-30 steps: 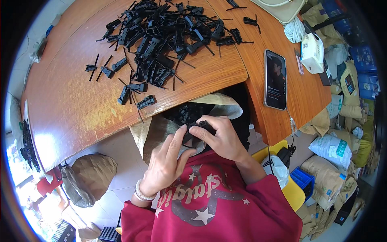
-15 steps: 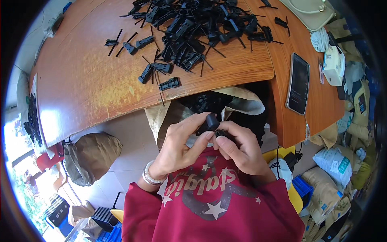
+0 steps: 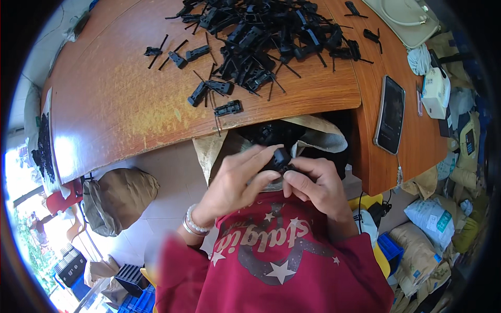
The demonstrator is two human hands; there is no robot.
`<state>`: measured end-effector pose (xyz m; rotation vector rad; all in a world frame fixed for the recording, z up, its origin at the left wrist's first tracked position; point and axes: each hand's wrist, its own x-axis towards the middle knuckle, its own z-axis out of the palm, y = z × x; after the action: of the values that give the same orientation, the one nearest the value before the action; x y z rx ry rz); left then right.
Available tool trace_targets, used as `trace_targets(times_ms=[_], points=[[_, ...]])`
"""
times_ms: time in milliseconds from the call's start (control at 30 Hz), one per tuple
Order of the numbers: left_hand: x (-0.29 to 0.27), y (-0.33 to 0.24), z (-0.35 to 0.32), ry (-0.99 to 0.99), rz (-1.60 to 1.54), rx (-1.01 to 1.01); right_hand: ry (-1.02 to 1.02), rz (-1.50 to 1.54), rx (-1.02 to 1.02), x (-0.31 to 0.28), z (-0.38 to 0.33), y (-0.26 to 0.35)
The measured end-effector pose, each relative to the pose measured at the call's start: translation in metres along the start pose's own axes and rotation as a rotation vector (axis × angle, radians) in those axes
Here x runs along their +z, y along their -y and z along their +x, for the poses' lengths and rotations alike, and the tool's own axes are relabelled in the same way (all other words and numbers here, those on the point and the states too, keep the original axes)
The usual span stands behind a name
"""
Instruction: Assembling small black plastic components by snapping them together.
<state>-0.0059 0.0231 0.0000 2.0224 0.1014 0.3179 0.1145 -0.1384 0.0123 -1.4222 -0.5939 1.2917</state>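
Where the wooden table (image 3: 120,94) spreads: worn at left, crowded at its far side.
Heap (image 3: 250,41): black stemmed parts in plenty, so much looks left to handle.
Sack (image 3: 209,151): open, with dark pieces (image 3: 266,133) inside — done or waiting, I can't tell; the table edge overhangs its mouth.
Left hand (image 3: 237,177): thumb and fingers spread beside the black part; whether they grip, I can't tell.
Right hand (image 3: 315,182): pinching the black part (image 3: 282,156) before the sack's mouth, so this one seems unfinished.
Phone (image 3: 390,115): on the table, well aside.
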Motion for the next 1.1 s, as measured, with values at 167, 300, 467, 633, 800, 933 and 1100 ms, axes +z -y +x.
trace_targets(times_ms=[167,300,467,633,800,933,1100], points=[[-0.022,0.041,0.013,-0.38,0.538,-0.124,-0.076,-0.395,-0.208,0.008,0.003,-0.01],[-0.028,0.048,0.014,-0.326,0.634,-0.088,-0.082,-0.341,-0.175,0.011,0.011,-0.006],[-0.022,0.018,0.006,-0.199,0.345,0.003,-0.299,-0.337,-0.414,0.012,0.028,-0.008],[-0.012,0.024,-0.011,0.234,-1.083,-0.445,-0.108,-0.188,-0.44,-0.001,0.031,-0.007],[0.009,0.041,-0.024,0.236,-1.246,-0.323,-0.031,-0.177,-0.502,-0.003,0.031,-0.009],[0.007,0.014,-0.014,0.168,-1.135,-0.521,-0.028,-0.274,-0.569,-0.005,0.03,-0.01],[0.012,0.003,-0.021,0.076,-0.913,-0.484,-0.041,-0.289,-0.612,-0.005,0.029,-0.005]])
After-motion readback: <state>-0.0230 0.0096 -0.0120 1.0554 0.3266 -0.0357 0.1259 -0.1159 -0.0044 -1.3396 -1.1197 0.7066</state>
